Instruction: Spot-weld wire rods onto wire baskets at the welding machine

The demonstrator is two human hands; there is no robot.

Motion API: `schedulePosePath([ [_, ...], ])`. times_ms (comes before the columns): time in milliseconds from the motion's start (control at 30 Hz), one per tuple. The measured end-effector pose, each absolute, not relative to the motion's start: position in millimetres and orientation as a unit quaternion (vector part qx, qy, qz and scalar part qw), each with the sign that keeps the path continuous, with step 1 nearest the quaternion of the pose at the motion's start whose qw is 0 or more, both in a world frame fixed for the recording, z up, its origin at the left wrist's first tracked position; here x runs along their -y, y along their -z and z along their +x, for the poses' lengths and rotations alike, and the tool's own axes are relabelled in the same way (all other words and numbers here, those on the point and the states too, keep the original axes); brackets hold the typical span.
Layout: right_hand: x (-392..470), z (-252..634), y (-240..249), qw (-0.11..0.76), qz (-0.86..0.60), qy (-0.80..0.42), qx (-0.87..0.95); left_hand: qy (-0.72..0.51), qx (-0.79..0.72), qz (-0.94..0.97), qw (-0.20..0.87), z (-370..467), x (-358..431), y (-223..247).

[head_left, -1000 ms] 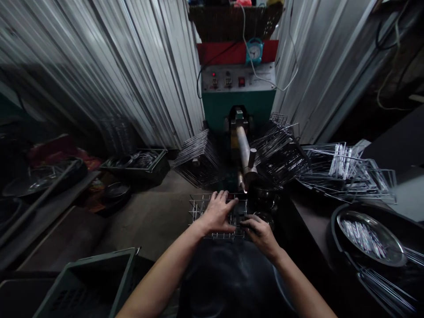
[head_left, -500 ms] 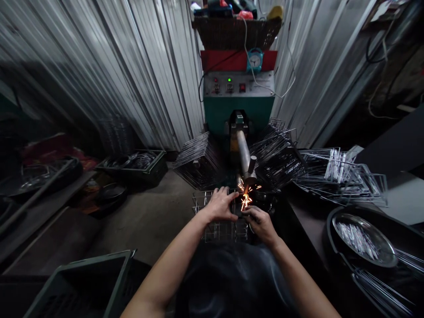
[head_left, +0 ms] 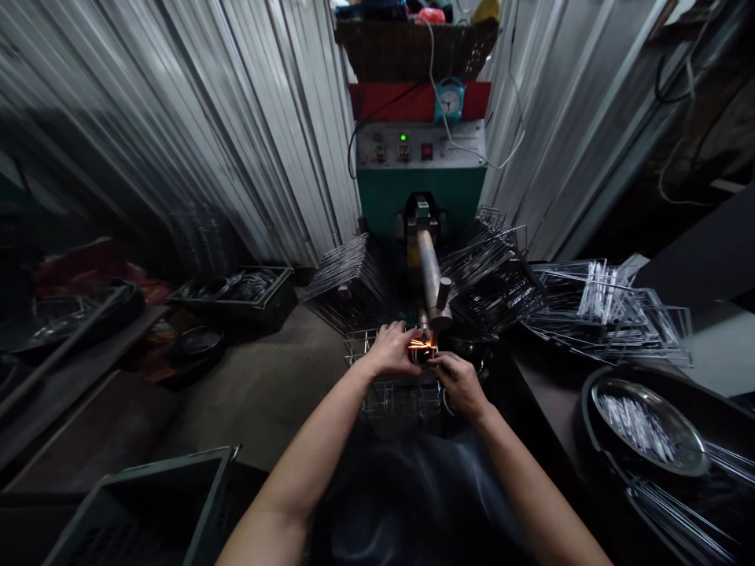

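A wire rack (head_left: pixel 377 397) lies under the tip of a green welding machine (head_left: pixel 416 189), where small orange sparks (head_left: pixel 423 345) fly. My left hand (head_left: pixel 394 350) is on the rack's left side, thumb and fingers curved round the wires beside the sparks. Just right of the sparks, my right hand (head_left: pixel 460 380) has its fingers pinched together; what they hold is too small and dark to make out. The machine's metal arm (head_left: pixel 430 267) reaches down between the two hands.
Stacked wire frames stand left (head_left: pixel 348 287) and right (head_left: pixel 495 279) of the machine. A round metal bowl (head_left: pixel 649 428) of short rods is at right, near more wire racks (head_left: pixel 613 314). A green crate (head_left: pixel 147 503) sits at lower left; another bin (head_left: pixel 236 295) lies behind it.
Both hands have moved slightly up toward the machine's tip, the left one curling closer to the wires. The sparks are smaller, and the red light on the panel is off.
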State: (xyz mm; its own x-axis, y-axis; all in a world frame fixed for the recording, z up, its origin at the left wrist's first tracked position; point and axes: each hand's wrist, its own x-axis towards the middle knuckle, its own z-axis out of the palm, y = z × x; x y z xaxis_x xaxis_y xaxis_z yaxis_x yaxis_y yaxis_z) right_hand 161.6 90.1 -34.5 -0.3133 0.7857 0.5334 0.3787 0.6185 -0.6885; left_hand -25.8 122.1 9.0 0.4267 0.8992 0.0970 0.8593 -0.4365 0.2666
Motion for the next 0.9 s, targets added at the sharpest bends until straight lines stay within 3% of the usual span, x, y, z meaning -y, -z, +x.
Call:
schedulePosePath([
  [300,-74.5,166.3,58.4,0.485,-0.479,-0.254,0.686,-0.128,-0.54,0.825,0.108,-25.1,-125.6,-4.7],
  [700,-111.2,161.3,54.3,0.498,-0.481,-0.267,0.67,-0.145,-0.572,0.799,0.117,-19.4,-151.7,-5.0],
  [900,-56.8,179.2,91.0,0.508,-0.541,-0.34,0.578,-0.102,-0.548,0.811,0.175,-40.8,-152.6,-3.1],
])
